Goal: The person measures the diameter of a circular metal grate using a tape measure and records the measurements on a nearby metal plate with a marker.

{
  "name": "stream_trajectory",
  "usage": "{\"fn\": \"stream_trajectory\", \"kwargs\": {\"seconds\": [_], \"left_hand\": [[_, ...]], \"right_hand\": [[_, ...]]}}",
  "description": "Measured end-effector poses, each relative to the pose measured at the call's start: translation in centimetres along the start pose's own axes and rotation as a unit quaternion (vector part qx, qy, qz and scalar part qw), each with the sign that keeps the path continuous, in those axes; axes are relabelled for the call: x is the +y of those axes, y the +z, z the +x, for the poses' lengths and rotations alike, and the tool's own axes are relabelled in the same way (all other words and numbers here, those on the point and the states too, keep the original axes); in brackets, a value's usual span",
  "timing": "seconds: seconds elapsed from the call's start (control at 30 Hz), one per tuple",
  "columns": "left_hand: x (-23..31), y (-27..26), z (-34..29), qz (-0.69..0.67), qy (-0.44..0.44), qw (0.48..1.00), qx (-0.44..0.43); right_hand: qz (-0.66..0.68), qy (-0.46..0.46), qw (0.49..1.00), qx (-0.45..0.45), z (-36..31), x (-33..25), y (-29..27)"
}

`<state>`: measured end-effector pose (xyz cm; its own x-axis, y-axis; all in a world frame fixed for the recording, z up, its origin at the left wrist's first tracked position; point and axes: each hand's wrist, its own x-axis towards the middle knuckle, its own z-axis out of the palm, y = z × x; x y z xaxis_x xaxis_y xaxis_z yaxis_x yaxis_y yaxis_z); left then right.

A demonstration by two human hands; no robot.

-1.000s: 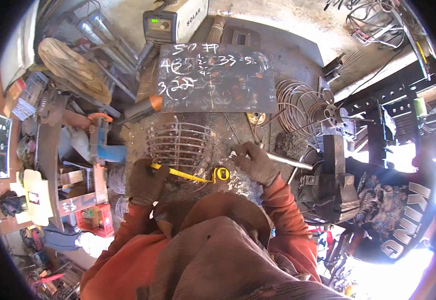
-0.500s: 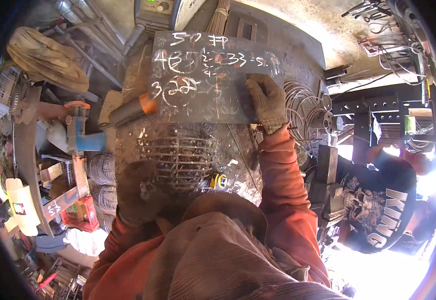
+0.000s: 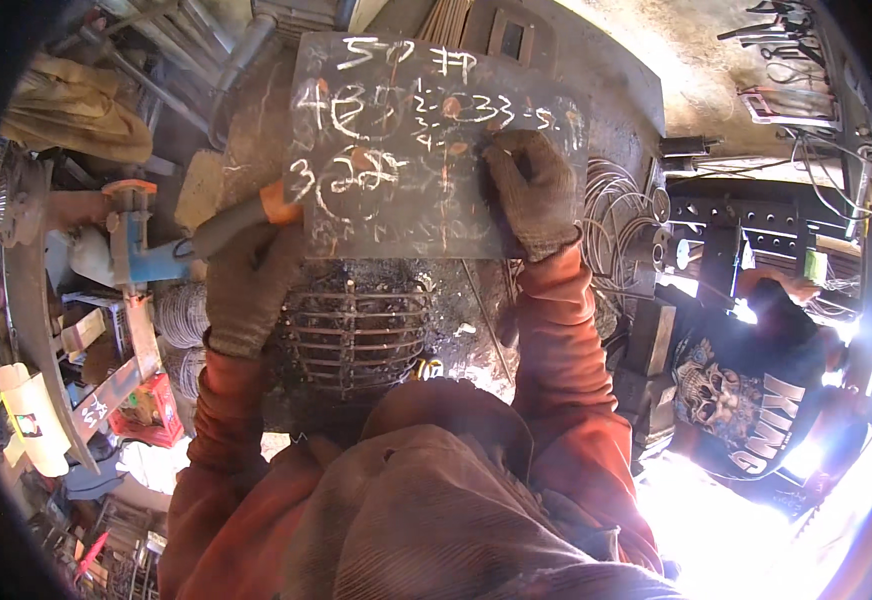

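A dark flat metal plate [image 3: 406,215] with white chalk marks lies on the workbench. My right hand [image 3: 536,195], in a knit work glove, rests on the plate's right part, thumb and fingers curled into a pinch; whatever they hold is too small to make out. At the plate's lower left corner is my gloved left hand [image 3: 248,290], its thumb and fingers apart. It touches or nearly touches a dark cylindrical tool with an orange end [image 3: 241,220]. Below the plate, between my forearms, sits a curved rack of metal bars [image 3: 356,330]. A yellow tape measure [image 3: 430,369] shows partly past my cap.
Wire coils [image 3: 618,215] lie right of the plate. Further right, a person in a black printed shirt [image 3: 746,400] is close by. To the left stand a blue metal clamp-like piece [image 3: 156,263] and a red crate [image 3: 151,412]. Rods [image 3: 446,25] lie beyond the plate.
My left hand has moved up from beside the rack to the plate's lower left corner and the tool. My right hand stays on the plate. The view has shifted slightly.
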<state>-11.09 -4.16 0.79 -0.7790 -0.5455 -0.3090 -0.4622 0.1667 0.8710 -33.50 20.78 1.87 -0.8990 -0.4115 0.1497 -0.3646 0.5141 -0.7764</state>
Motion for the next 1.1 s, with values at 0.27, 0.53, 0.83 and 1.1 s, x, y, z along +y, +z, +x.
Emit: {"fn": "stream_trajectory", "kwargs": {"seconds": [0.27,0.53,0.83,1.1], "left_hand": [[-2.4,2.3,0.6,-0.09,0.081,0.992,0.042],[-1.1,1.7,0.9,-0.108,-0.013,0.992,-0.057],[-0.2,1.7,0.7,-0.015,0.015,1.0,0.01],[-1.0,2.1,0.9,-0.029,0.055,0.998,0.031]], "right_hand": [[-0.034,-0.015,0.999,-0.007,0.7,0.2,0.9],[-0.214,-0.17,0.962,-0.007,1.5,-0.3,1.3],[-0.266,-0.139,0.954,0.019,-1.0,1.2,2.0],[-0.206,-0.119,0.97,0.056,-1.7,0.1,3.1]]}}
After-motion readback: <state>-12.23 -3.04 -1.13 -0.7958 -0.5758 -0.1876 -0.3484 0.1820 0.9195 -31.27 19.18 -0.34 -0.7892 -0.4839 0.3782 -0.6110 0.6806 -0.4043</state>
